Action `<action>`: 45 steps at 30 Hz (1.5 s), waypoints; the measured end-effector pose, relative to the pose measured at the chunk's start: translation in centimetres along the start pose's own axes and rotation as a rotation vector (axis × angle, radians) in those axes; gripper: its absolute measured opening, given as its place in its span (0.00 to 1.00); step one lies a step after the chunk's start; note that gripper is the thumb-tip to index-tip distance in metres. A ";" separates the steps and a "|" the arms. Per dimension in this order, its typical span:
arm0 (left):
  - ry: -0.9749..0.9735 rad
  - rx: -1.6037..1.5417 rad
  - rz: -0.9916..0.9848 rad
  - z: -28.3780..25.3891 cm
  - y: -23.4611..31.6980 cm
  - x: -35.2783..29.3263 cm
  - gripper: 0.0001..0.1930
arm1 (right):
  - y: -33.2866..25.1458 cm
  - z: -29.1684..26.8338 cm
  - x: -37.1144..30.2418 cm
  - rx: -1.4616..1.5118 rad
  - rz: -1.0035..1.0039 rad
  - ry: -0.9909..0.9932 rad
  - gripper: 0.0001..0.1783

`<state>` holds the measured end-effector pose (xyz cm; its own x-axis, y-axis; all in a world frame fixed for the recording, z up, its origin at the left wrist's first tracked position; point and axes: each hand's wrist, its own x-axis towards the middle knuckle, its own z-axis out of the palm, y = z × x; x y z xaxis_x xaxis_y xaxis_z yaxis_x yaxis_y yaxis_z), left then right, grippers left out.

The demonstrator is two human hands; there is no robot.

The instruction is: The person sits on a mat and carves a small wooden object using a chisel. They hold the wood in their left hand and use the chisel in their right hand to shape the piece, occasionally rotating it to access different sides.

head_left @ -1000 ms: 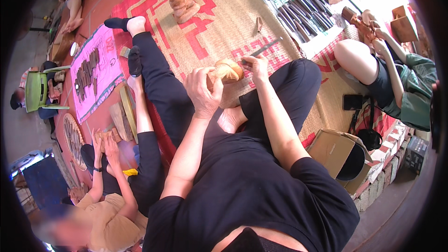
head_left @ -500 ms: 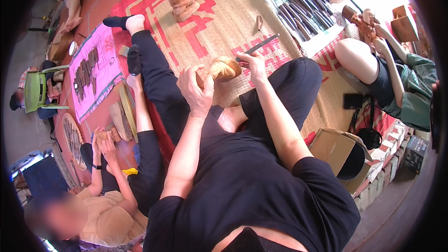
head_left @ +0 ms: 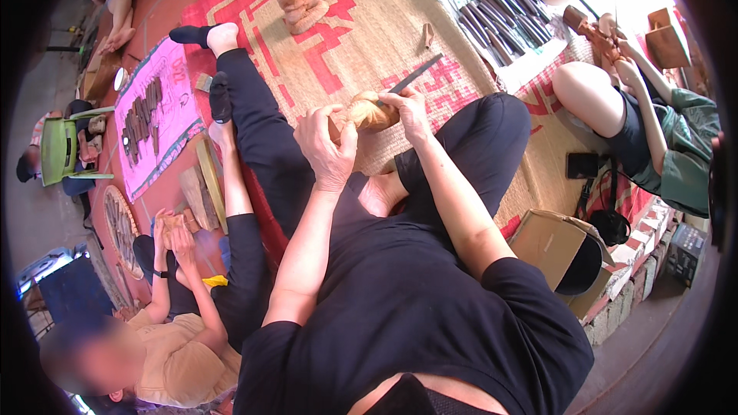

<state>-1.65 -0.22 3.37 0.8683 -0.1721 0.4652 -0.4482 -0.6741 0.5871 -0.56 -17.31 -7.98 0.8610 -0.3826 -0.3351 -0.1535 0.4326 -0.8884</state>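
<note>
A pale, rounded wood carving [head_left: 370, 114] is held above my crossed legs. My left hand [head_left: 326, 144] is closed round its darker left end. In my right hand [head_left: 410, 111] is a long, flat, dark file [head_left: 421, 73], slanting up and away to the right. Its near end lies against the right side of the carving; the fingers hide its handle end. Farther off on the mat stands a knobbly carved wooden figure [head_left: 301, 11] with a square block on top.
Rows of dark-handled carving tools [head_left: 496, 11] lie on a white sheet at the far right of the woven mat [head_left: 350, 42]. One person sits at the right, another at lower left, each handling wood. A cardboard box [head_left: 550, 250] stands near my right elbow; more tools [head_left: 142, 119] lie on pink cloth.
My right hand and the file have shifted left, bringing the file onto the carving. My left hand has moved very slightly, still holding the carving.
</note>
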 end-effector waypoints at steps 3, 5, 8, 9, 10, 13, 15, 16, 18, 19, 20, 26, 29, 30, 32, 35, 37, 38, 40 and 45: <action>-0.008 -0.005 0.030 0.1 0.4 0.2 0.14 | -0.6 -1.0 0.6 0.056 0.049 0.106 0.04; 0.007 -0.008 0.018 0.0 0.0 0.0 0.14 | -0.3 -2.0 1.5 0.071 0.054 0.156 0.04; 0.023 -0.007 0.002 0.1 -0.4 0.0 0.14 | -1.6 -0.8 0.4 0.090 0.034 0.065 0.07; 0.027 -0.006 -0.001 0.1 -0.4 0.1 0.14 | -1.4 0.0 0.0 0.092 0.045 0.041 0.08; 0.021 -0.011 -0.005 0.1 -0.2 0.2 0.14 | -1.3 0.0 -0.4 -0.072 0.020 -0.018 0.07; 0.007 -0.013 -0.007 0.0 0.2 0.4 0.13 | -0.4 -0.6 0.0 -0.028 0.057 0.052 0.06; -0.003 -0.013 0.002 0.1 0.3 0.4 0.13 | -0.5 -1.1 0.7 0.005 0.006 0.118 0.06; 0.012 -0.018 0.002 0.1 0.2 0.4 0.13 | -0.5 -1.8 1.0 0.051 0.036 0.147 0.07; 0.039 -0.027 0.000 0.1 -0.3 0.1 0.14 | -1.0 -2.2 1.1 0.098 0.092 0.189 0.08; 0.051 -0.025 0.001 0.1 -0.5 0.1 0.14 | -1.2 -1.9 0.9 0.096 0.067 0.140 0.08; 0.063 -0.023 0.003 0.1 -0.6 0.3 0.14 | -1.2 -1.2 0.6 0.094 0.042 0.090 0.07; 0.049 -0.039 -0.021 0.2 -0.8 0.4 0.14 | -0.1 -0.9 0.2 0.046 0.048 0.055 0.05; 0.063 -0.063 -0.069 0.1 -1.0 0.2 0.14 | -0.9 -2.2 1.1 0.125 0.051 0.178 0.05; 0.072 -0.074 -0.093 0.0 -1.2 0.1 0.14 | -1.5 -2.2 0.9 0.158 0.073 0.186 0.05; 0.073 -0.073 -0.108 0.0 -1.6 0.1 0.14 | -2.0 -1.0 0.2 0.127 0.049 0.065 0.06; 0.085 -0.076 -0.112 0.2 -1.8 0.3 0.14 | -1.3 -0.2 -0.8 0.005 0.083 0.020 0.07; 0.079 -0.097 -0.130 0.2 -1.7 0.1 0.14 | -0.8 -0.6 -0.5 0.009 0.081 0.037 0.06; 0.081 -0.097 -0.129 0.1 -1.7 0.1 0.13 | -0.8 -1.1 0.1 -0.006 0.058 0.045 0.05; 0.090 -0.110 -0.122 0.0 -1.5 0.1 0.13 | -1.2 -2.0 0.9 0.074 0.031 0.144 0.04; 0.076 -0.099 -0.138 0.0 -1.8 0.1 0.13 | -1.4 0.1 -0.5 0.046 0.028 0.002 0.06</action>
<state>-0.74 0.94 2.37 0.9063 -0.0255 0.4219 -0.3477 -0.6127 0.7098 -0.72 -17.63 -6.49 0.8555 -0.3720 -0.3602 -0.1549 0.4798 -0.8636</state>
